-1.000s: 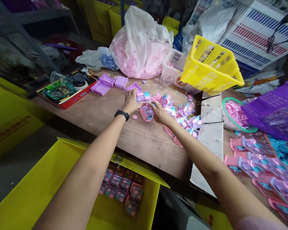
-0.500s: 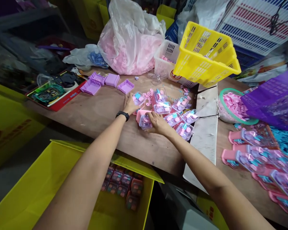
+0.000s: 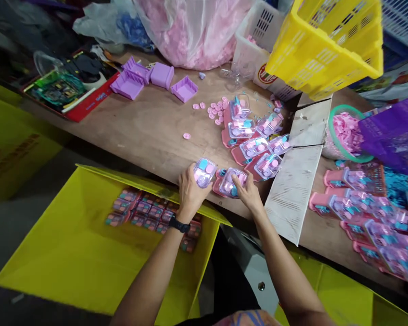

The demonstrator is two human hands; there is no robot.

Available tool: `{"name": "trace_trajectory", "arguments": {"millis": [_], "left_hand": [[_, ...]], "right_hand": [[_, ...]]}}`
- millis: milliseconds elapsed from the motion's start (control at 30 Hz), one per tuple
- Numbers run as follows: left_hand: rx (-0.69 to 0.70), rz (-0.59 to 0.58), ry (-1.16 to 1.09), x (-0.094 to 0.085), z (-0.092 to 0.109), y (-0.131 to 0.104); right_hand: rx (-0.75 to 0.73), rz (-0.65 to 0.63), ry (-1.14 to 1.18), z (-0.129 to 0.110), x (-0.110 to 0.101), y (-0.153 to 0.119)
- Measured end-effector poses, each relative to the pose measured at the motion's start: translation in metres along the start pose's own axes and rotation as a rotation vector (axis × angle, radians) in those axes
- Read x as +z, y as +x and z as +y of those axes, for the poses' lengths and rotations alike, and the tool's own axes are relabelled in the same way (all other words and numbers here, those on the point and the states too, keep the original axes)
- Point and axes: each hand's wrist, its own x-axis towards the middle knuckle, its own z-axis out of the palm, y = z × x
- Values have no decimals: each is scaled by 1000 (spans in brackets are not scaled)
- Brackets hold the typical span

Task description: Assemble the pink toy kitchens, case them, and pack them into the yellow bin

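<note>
My left hand, with a black watch at the wrist, grips a small clear-lidded toy case holding pink and blue pieces, at the near edge of the wooden table. Beside it my right hand grips a second clear-lidded case on a pink base. Several more such cases lie in a cluster just beyond my hands. Below the table edge stands a yellow box with rows of packed cases at its far side.
Purple trays and loose pink discs lie farther back. A pink-filled plastic bag, a white basket and a yellow basket stand behind. White card, a green-rimmed bowl and more pink cases sit right.
Both hands have drawn back from the cluster in the middle of the table to its near edge, each carrying a case. The view has tilted down toward the yellow box.
</note>
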Motion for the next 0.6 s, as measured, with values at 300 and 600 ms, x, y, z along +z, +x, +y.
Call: {"name": "trace_trajectory", "arguments": {"millis": [300, 600], "left_hand": [[-198, -386, -102, -30, 1, 39], [-352, -321, -120, -20, 9, 32]], "right_hand": [[-84, -222, 69, -19, -4, 15], [126, -337, 349, -22, -9, 9]]}}
